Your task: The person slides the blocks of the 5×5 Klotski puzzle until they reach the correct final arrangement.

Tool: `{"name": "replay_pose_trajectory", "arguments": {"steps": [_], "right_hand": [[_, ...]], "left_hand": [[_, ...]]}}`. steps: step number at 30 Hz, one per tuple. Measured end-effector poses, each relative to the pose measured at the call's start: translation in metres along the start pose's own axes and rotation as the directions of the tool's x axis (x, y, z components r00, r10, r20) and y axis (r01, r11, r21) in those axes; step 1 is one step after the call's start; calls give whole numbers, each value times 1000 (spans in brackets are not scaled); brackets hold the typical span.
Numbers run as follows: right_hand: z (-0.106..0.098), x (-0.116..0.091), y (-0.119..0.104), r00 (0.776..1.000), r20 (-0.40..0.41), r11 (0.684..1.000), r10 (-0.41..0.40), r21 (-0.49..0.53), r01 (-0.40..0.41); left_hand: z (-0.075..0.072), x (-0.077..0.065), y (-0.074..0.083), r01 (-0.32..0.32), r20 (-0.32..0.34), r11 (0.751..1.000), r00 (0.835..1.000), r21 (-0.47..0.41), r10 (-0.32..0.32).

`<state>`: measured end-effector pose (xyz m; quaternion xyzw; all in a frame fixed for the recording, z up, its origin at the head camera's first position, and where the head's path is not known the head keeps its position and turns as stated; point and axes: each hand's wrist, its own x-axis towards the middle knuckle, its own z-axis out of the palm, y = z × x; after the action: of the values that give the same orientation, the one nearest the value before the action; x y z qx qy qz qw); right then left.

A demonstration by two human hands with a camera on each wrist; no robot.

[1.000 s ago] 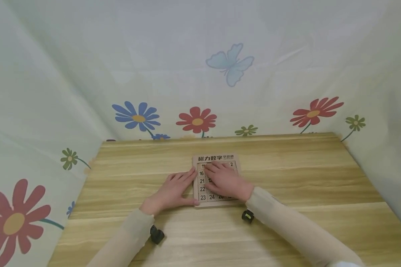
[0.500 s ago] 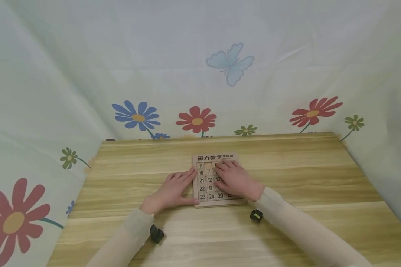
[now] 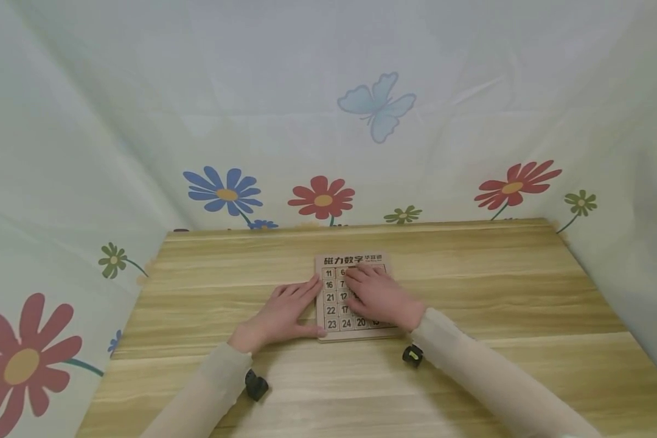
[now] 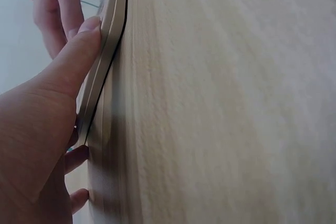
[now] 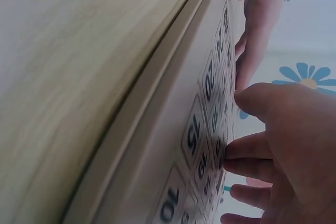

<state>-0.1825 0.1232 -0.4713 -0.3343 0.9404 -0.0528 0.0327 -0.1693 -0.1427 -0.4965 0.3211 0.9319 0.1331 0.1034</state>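
Observation:
A wooden number slide puzzle (image 3: 356,335) lies flat on the table, with dark lettering along its top and rows of numbered tiles. My left hand (image 3: 279,313) rests against its left side, thumb on the lower left corner and fingers spread along the edge. In the left wrist view the thumb (image 4: 79,51) lies over the rim. My right hand (image 3: 383,298) covers the right part of the puzzle, its fingertips touching tiles in the upper rows. Left of those fingertips shows the number 6 tile (image 3: 342,272), beside the 11 tile (image 3: 329,274). Most right-hand tiles are hidden.
The wood-grain table (image 3: 241,255) stretches around the puzzle on all sides. Behind it hangs a pale curtain (image 3: 285,109) printed with flowers and a butterfly. Each wrist wears a small black device, such as the left one (image 3: 256,385).
My right hand shifted right, then back left. The 6 tile now fills the top-row gap beside 11 that showed half a second ago. My left hand stays in place.

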Motion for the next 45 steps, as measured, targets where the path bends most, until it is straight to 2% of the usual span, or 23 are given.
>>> {"name": "replay_pose_trajectory", "arguments": {"steps": [7,14,19,25,36,40,45], "right_hand": [[-2,0,-4,1000,13,999,-3,35,2],[-5,-22,14,998,-39,999,49,19,-48],[-8,-33,23,997,-45,998,69,17,-68],[-5,-31,24,998,-24,999,54,0,-54],[-2,-11,8,1000,-8,999,8,47,-8],[-5,-16,10,999,-29,998,20,66,-18],[-11,-33,26,994,-58,995,95,37,-93]], "left_hand": [[0,0,3,-13,-5,1000,1000,7,13],[-1,-1,2,-2,-1,1000,1000,4,2],[-1,-2,0,5,11,1000,1000,14,-6],[-2,-2,1,0,11,1000,1000,16,0],[-1,-1,2,-18,-15,1000,1000,12,18],[-1,-1,2,-17,-13,1000,1000,11,17],[-1,-1,1,-16,-7,1000,1000,4,16]]}}
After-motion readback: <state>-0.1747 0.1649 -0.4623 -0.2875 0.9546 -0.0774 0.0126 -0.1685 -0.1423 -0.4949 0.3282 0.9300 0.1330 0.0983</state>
